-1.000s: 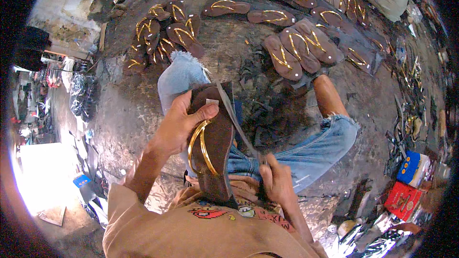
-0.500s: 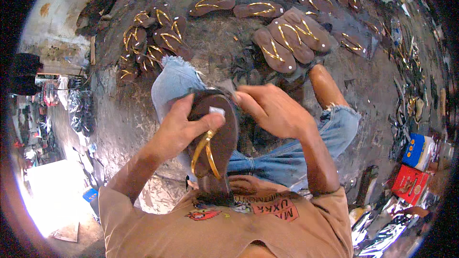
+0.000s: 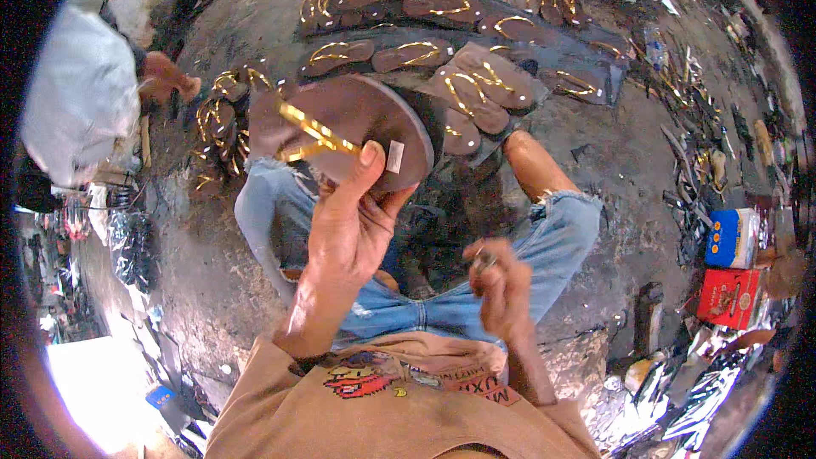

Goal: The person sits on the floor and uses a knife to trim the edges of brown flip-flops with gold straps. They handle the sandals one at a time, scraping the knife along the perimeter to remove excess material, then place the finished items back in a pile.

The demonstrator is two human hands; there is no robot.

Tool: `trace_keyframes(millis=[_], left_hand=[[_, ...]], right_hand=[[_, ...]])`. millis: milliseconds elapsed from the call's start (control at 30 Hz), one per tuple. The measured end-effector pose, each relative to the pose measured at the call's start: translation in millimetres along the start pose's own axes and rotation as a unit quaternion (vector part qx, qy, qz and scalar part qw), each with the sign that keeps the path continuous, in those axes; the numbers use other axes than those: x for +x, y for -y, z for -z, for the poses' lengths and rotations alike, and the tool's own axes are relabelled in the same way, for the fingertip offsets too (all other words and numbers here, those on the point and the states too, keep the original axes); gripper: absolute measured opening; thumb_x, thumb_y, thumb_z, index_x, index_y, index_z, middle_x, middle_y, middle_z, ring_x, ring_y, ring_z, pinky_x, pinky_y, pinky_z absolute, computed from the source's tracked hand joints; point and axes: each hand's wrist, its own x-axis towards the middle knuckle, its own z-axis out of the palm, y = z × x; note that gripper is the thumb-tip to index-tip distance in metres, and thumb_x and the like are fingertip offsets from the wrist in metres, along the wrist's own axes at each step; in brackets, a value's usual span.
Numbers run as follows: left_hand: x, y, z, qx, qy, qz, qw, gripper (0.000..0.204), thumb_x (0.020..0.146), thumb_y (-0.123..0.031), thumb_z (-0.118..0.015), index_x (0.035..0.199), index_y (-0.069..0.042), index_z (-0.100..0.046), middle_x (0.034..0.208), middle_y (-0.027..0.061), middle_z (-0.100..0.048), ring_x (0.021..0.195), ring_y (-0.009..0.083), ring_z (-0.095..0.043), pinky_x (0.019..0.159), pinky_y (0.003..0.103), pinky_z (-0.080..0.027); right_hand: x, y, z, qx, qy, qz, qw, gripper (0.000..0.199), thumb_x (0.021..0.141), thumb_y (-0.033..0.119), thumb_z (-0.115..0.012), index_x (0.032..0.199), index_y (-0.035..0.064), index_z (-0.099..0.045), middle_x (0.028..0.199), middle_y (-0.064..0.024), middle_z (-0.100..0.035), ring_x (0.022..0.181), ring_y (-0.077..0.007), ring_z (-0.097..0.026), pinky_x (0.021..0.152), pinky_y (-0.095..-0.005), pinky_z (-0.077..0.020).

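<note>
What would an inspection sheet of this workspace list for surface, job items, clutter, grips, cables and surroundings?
Surface: dark, stained floor with scraps scattered on it.
Job items: brown flip-flop with gold straps and a white label, held up; similar flip-flops laid out ahead, more heaped at left.
Clutter: blue-and-white box, red box and shiny wrapping at right.
Grips: left grip, a bare hand, holds the brown flip-flop, thumb on top; right grip, also bare, curls around a small object too blurred to name.
Cables: nothing seen that is plainly a cable.
Surroundings: another person in pale clothing, upper left; bright glare lower left.
</note>
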Motion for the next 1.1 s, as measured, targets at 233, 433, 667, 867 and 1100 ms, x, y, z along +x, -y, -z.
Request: trace_keyframes(millis=[233, 433, 667, 867, 1100], left_hand=[[-12, 24, 19, 0.033, 0.009, 0.025, 0.999, 0.025, 0.098, -0.02, -0.068, 0.12, -0.012, -0.061, 0.111, 0.004, -0.07, 0.105, 0.0176, -0.069, 0.087, 0.037, -0.064], [-33, 43, 62, 0.117, 0.024, 0.086, 0.989, 0.037, 0.089, -0.004, -0.076, 0.122, -0.007, -0.062, 0.111, 0.0074, -0.071, 0.1, 0.0208, -0.071, 0.087, 0.042, -0.063], [-38, 34, 88, 0.224, 0.024, 0.091, 0.97, 0.042, 0.088, -0.008, -0.074, 0.127, -0.004, -0.06, 0.113, 0.0127, -0.071, 0.095, 0.0276, -0.072, 0.066, 0.046, -0.066], [-33, 23, 89, 0.157, 0.003, 0.059, 0.986, 0.042, 0.086, -0.007, -0.078, 0.124, 0.001, -0.061, 0.11, 0.0132, -0.072, 0.095, 0.0234, -0.073, 0.078, 0.037, -0.065], [-34, 8, 91, 0.163, 0.019, 0.053, 0.985, 0.048, 0.085, -0.006, -0.078, 0.128, 0.001, -0.058, 0.115, 0.0129, -0.07, 0.103, 0.0253, -0.071, 0.089, 0.04, -0.062]], right_hand=[[-91, -15, 14, -0.167, 0.045, -0.107, 0.979, 0.035, 0.102, 0.04, -0.052, 0.099, 0.0051, -0.057, 0.063, -0.0137, -0.053, 0.056, -0.0314, -0.057, 0.053, -0.0423, -0.0417], [-26, -9, 28, -0.215, 0.082, -0.144, 0.962, 0.03, 0.1, 0.038, -0.058, 0.101, 0.0074, -0.054, 0.072, -0.0231, -0.062, 0.072, -0.0476, -0.063, 0.06, -0.0537, -0.0449], [31, 17, 13, -0.173, 0.198, -0.101, 0.959, 0.035, 0.102, 0.042, -0.053, 0.104, 0.0073, -0.055, 0.071, -0.0248, -0.062, 0.072, -0.0495, -0.062, 0.062, -0.0574, -0.0455], [45, 17, -30, -0.138, 0.127, -0.068, 0.98, 0.023, 0.1, 0.031, -0.053, 0.108, 0.0097, -0.056, 0.072, -0.0249, -0.064, 0.072, -0.0484, -0.064, 0.065, -0.0578, -0.0492], [68, 19, -41, -0.153, 0.144, -0.009, 0.978, 0.019, 0.098, 0.026, -0.055, 0.107, 0.0094, -0.058, 0.072, -0.0254, -0.064, 0.072, -0.0494, -0.064, 0.066, -0.0586, -0.0501]])
